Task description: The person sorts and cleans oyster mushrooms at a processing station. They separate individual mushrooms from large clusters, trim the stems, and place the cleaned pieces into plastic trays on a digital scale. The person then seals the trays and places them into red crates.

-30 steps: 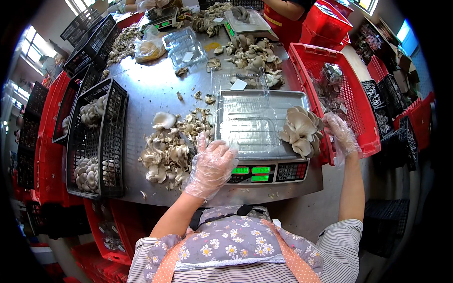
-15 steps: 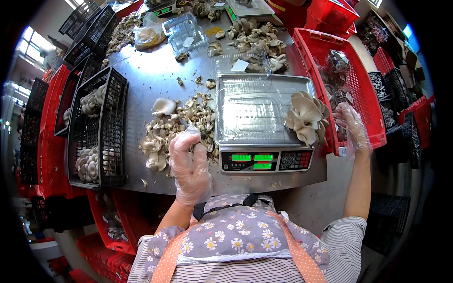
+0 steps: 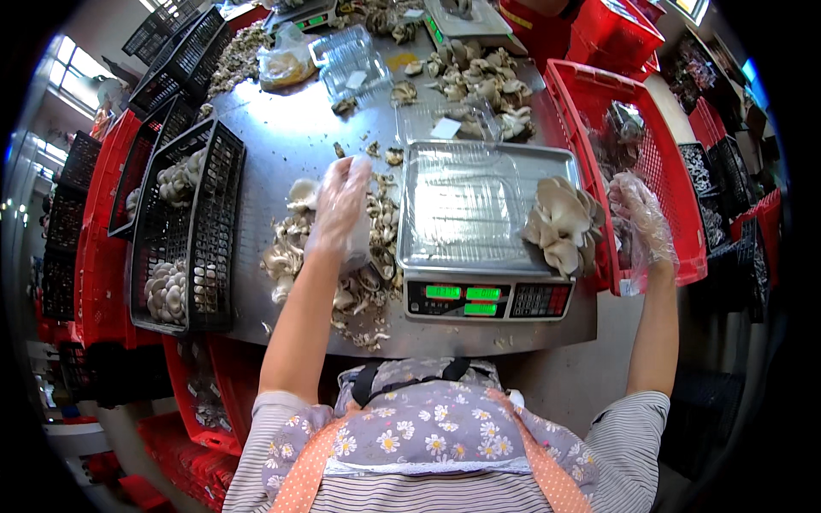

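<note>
My left hand (image 3: 340,205), in a clear plastic glove, is over the pile of oyster mushrooms and trimmings (image 3: 382,218). Its fingers are drawn together, and whatever they may hold is hidden. A small mushroom piece (image 3: 339,150) shows just beyond the fingertips. My right hand (image 3: 643,215), gloved too, is curled at the near end of the red crate (image 3: 676,214); I cannot make out what is in its fingers. Between my hands stands a scale (image 3: 487,295) with lit green displays. Its metal tray bears a clear plastic container (image 3: 462,201) and a large oyster mushroom cluster (image 3: 562,224) overhanging the right side.
A black crate (image 3: 224,231) with mushroom clusters stands at the table's left. Farther back lie more clear plastic containers (image 3: 352,64), a tied bag (image 3: 286,61), mushroom heaps (image 3: 483,81) and another scale (image 3: 475,24). Red crates (image 3: 107,239) are stacked beyond the left edge.
My left hand has reached forward over the mushroom pile, uncovering trimmings near the table's front edge. My right hand stays at the red crate. The view has shifted slightly.
</note>
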{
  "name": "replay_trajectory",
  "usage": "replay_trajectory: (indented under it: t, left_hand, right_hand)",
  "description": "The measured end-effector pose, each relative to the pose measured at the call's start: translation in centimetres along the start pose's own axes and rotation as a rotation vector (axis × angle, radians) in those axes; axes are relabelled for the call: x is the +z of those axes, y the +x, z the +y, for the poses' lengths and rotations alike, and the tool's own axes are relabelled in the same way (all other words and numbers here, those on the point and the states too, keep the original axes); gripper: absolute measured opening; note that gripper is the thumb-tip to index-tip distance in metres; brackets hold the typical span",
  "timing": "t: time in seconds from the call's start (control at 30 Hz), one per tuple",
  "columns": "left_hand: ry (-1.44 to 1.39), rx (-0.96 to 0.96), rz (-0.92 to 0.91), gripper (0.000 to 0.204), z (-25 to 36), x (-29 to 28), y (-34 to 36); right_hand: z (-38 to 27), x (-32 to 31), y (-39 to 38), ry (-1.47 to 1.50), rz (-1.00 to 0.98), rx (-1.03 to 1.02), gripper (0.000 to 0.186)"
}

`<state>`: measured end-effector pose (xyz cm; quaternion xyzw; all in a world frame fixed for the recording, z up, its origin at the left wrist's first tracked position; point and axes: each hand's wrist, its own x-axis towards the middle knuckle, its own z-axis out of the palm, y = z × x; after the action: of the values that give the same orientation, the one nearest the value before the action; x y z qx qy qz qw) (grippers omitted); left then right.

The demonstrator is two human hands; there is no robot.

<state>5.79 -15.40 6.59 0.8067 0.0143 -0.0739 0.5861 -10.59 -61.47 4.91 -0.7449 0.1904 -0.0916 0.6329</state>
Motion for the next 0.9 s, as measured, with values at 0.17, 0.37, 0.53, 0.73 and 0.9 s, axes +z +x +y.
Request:
replay_trajectory:
  t: [0.17,0.37,0.53,0.73,0.9]
  left_hand:
    - [0.136,-0.312,-0.211,0.075,-2.9,7.4,14.2]
    - [-0.201,-0.395,-0.563,0.068,-3.6,7.9,18.0]
    - [-0.379,-0.223,-0.536,0.039,-2.4,8.6,16.0]
    - [-0.391,-0.236,-0.551,0.029,-2.6,9.0,16.6]
    - [-0.521,-0.196,-0.684,0.047,-3.9,9.5,19.4]
  right_hand:
    - [-1.0,1.9,3.6,-0.327,-0.035,-0.184,0.033]
    - [-5.1,10.1,8.6,-0.765,-0.117,-0.14,0.044]
    - [-3.3,12.2,12.7,-0.535,-0.303,0.044,0.053]
    - [-3.8,16.9,15.2,0.02,-0.396,0.358,0.089]
    - [-2.5,19.4,19.0,0.206,-0.331,0.406,0.045]
